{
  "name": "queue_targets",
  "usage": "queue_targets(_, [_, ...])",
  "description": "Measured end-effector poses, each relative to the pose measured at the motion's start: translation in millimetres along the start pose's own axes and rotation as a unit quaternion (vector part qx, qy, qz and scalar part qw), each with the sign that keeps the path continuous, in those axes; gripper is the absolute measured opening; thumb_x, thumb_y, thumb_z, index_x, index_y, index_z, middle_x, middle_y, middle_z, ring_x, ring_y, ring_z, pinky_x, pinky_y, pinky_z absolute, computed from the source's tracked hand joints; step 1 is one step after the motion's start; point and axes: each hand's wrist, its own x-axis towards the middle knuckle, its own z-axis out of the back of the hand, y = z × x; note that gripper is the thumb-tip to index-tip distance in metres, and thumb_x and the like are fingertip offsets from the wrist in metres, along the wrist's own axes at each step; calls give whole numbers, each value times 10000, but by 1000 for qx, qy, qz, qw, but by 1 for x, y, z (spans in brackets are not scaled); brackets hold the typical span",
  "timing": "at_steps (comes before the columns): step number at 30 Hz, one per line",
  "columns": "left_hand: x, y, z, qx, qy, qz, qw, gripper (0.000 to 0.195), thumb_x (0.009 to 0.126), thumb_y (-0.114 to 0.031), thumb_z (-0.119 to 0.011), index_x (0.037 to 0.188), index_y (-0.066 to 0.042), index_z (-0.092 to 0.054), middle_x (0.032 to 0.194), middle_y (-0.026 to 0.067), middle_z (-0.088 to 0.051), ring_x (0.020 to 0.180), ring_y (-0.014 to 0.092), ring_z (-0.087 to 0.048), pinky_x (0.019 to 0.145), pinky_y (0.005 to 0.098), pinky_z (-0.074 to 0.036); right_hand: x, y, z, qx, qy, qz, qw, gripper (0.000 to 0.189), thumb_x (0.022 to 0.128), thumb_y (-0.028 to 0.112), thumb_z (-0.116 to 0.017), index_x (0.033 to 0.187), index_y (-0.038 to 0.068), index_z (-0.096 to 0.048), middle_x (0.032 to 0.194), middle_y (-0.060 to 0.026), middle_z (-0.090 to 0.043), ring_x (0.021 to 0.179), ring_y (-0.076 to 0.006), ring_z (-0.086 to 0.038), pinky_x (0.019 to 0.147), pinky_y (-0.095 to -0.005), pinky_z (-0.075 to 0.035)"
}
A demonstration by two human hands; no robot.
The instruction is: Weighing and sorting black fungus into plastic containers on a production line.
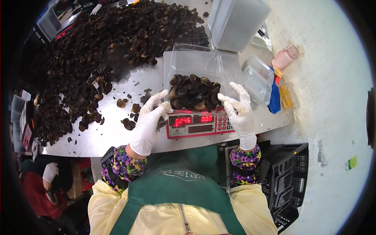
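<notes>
An open clear plastic clamshell box (196,62) rests on the scale (191,133), its lid folded back. Dark wood ear mushrooms (195,92) fill its near half. My left hand (149,123), in a white glove, grips the box's near left corner with thumb and forefinger. Dark mushroom pieces (161,124) show beneath that hand; whether they are held is unclear. At the box's right side my gloved right hand (241,114) has its fingers apart, one fingertip against the edge by the mushrooms. Red digits glow on the scale's front panel.
A large heap of wood ear mushrooms (117,44) covers the table's left and back. Stacked clear boxes (235,25) stand behind the scale. Rightward lie another clear box (258,79), a blue item (274,98) and a pink bottle (285,57). Black crates (286,182) stand below. Co-workers' gloved hands (50,171) appear left.
</notes>
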Motion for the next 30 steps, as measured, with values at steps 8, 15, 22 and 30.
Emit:
queue_targets(8, [7, 0, 4, 13, 5, 3, 1000, 413, 962, -133, -630, 1364, -77, -554, 844, 8, -639, 634, 39, -536, 537, 184, -401, 32, -26, -1, 20, -79, 3, 997, 279, 941, 180, -637, 1193, 85, -709, 1236, -177, -641, 1079, -326, -645, 912, -388, -513])
queue_targets(15, [12, 0, 3, 27, 31, -24, 999, 393, 975, -155, -620, 1356, -77, -560, 862, 12, -618, 675, 54, -546, 528, 197, -419, 100, -70, -32, 599, 97, -391, 692, 581, 1029, 481, -488, 1391, 27, -503, 1255, -164, -633, 1092, -223, -638, 955, -368, -501])
queue_targets(22, [4, -14, 8, -20, 44, 54, 997, 407, 1036, -381, -531, 1318, -92, -584, 841, -20, -643, 612, 36, -521, 502, 187, -391, 49, -9, 15, 217, 101, -114, 964, 378, 1009, 312, -556, 1281, 70, -658, 1310, -121, -614, 1313, -267, -474, 1103, -411, -358])
queue_targets(30, [0, -18, -2, 68, 28, 49, 996, 129, 924, -101, -586, 1052, -87, -576, 842, -3, -632, 599, 45, -516, 519, 198, -399, -45, 21, -5, 410, 94, -415, 807, 181, 1013, 173, -580, 1114, 25, -557, 965, -96, -679, 807, -171, -669, 772, -323, -550])
